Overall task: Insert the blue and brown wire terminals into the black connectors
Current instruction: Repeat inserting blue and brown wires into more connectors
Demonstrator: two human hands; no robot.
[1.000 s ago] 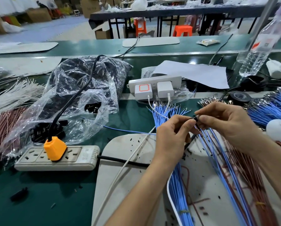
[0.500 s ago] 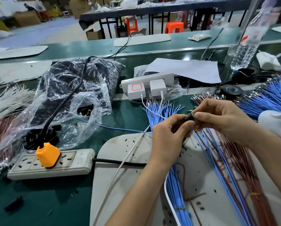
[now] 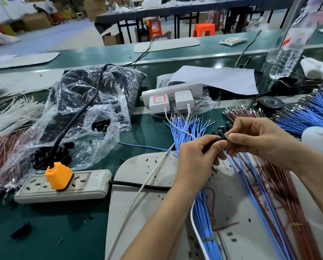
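Centrally, over the grey mat's (image 3: 138,184) far edge, the left hand (image 3: 198,158) curls round a black connector (image 3: 219,139), while the right hand (image 3: 260,139) pinches a metal terminal (image 3: 227,136) at its right end. Blue wires (image 3: 204,212) and brown wires (image 3: 280,184) fan out beneath both hands; spare connectors (image 3: 220,130) lie just beyond.
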